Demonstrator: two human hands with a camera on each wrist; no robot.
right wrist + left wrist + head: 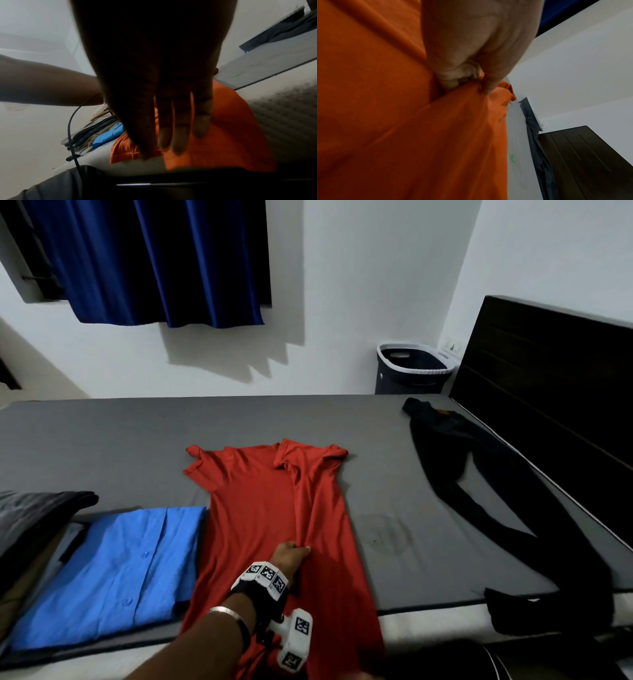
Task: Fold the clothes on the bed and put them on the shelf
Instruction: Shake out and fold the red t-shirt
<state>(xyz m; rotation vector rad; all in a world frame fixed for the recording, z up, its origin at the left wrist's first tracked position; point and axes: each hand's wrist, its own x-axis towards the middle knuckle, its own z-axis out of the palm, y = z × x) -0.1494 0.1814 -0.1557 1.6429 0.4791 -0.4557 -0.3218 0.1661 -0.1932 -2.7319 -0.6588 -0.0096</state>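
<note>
Head view: nearest the lens was your left forearm, wrist rig strapped on, reaching out over the red shirt (274,508), which lay spread lengthwise on the grey bed (102,440) with its hem hanging over the near edge. Your left hand (291,556) had gathered a ridge of cloth near the shirt's middle, probably to drag the right-hand side inward for a lengthwise fold. A blue shirt (113,570), already folded, sat just beside the red one on the left, with darker folded pieces beyond it. Dark trousers (496,491) lay unfolded well apart on the right, near the headboard (548,388). A laundry basket (411,368) stood by the wall. No shelf showed. Left wrist view: your fingers (453,79) were curled under the cloth and the thumb pressed down on top, so the hand was clamped on a pleat of the red shirt. Right wrist view: your right hand (163,108) hung at the near edge of the bed with fingers straight and together, over the draped hem; whether they touched the cloth I could not tell. It held nothing, likely waiting to flatten or steady the hem. Judged early in this garment's fold.
</note>
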